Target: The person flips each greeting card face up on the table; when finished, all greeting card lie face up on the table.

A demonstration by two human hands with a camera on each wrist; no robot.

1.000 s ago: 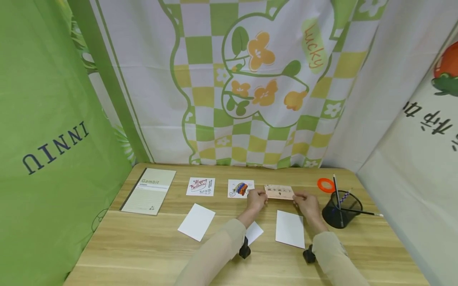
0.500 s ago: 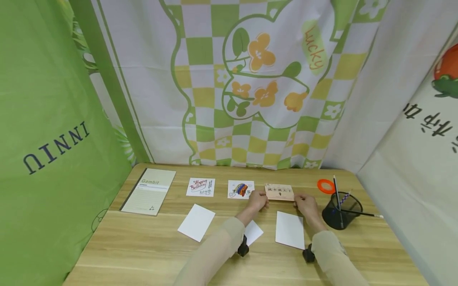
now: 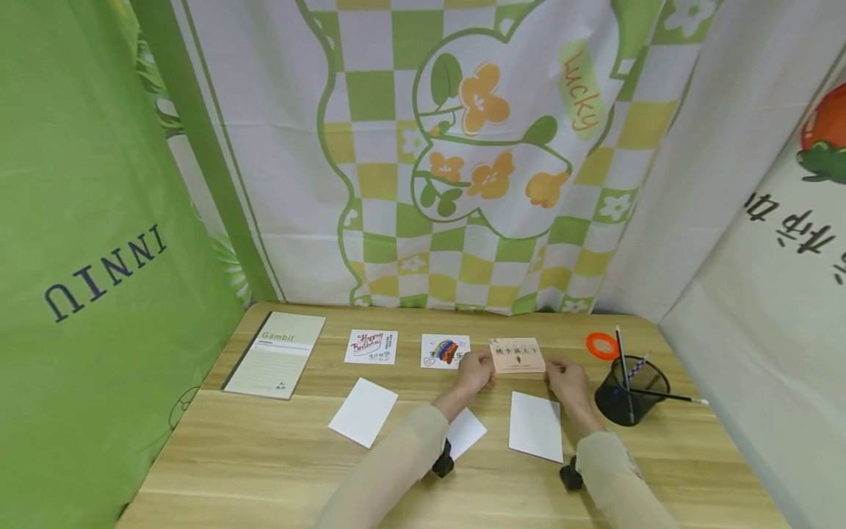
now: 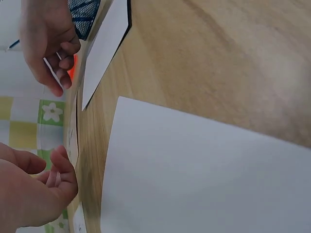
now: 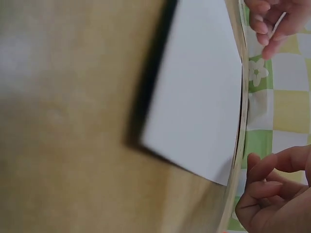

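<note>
A pinkish card (image 3: pixel 518 355) with a row of Chinese characters lies at the back of the wooden table, between my two hands. My left hand (image 3: pixel 474 373) stays at its left edge, fingers loosely bent. In the left wrist view there is a gap between that hand's thumb and fingertips (image 4: pixel 60 154), with nothing pinched. Off the card's right edge is my right hand (image 3: pixel 567 382); its fingers (image 5: pixel 262 167) are loosely curled around nothing in the right wrist view. Left of the card, a white card with a colourful drawing (image 3: pixel 447 350) is partly covered by my left hand.
A "Happy Birthday" card (image 3: pixel 371 346) and a Gambit notebook (image 3: pixel 276 355) lie further left. Blank white cards (image 3: pixel 364 412) (image 3: pixel 535 426) (image 3: pixel 466 433) are nearer me, one under my left forearm. At right are a black mesh pen cup (image 3: pixel 624 400) and an orange ring (image 3: pixel 603 345).
The pinkish card, tilted up between my fingers earlier, has come down flat onto the table. Both hands have let go of its edges, the right one drawing slightly outward.
</note>
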